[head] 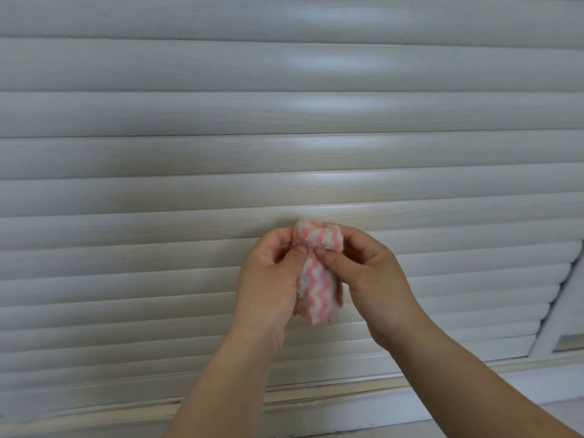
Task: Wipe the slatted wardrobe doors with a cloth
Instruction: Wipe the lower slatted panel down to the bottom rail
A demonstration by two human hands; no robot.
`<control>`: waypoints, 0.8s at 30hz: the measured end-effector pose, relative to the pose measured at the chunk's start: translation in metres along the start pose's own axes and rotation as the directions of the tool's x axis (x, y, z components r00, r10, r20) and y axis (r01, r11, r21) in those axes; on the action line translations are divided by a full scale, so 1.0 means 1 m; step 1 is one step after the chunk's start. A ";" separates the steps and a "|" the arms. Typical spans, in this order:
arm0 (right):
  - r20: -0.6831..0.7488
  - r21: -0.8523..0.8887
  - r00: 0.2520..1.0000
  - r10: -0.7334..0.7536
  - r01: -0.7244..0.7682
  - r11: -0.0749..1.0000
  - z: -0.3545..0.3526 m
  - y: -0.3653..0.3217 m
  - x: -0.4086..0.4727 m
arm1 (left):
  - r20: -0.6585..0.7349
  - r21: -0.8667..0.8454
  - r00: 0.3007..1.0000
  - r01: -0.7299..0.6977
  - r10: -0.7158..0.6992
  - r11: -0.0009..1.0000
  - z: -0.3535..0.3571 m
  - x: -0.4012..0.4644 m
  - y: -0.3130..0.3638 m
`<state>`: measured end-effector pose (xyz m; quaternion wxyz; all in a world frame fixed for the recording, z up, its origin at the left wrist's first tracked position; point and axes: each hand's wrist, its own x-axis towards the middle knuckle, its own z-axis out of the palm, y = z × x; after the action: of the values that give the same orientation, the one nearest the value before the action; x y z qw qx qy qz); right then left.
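Observation:
A white slatted wardrobe door [189,159] fills the view, its horizontal slats running left to right. In front of its lower middle, a pink-and-white zigzag cloth [316,286] is bunched and folded between both hands. My left hand [268,279] grips the cloth's left side with curled fingers. My right hand [369,273] pinches its upper right part between thumb and fingers. The cloth's top fold sits close to a slat; whether it touches is unclear.
The door's bottom rail and track [316,393] run along the lower edge. At the far right a second slatted door's edge [556,311] and frame angle out beside the first.

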<state>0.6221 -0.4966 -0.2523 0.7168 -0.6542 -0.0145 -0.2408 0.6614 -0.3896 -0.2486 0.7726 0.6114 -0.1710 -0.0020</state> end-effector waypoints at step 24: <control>0.268 -0.947 0.625 -0.733 0.312 -0.080 0.006 0.042 0.035 | 0.136 0.964 0.760 -0.248 0.635 0.090 -0.014 0.027 -0.048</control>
<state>0.6700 -0.5017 -0.2784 -0.0270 -0.8253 0.0011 -0.5640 0.7006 -0.3937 -0.2893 0.2176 0.8526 -0.1873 0.4366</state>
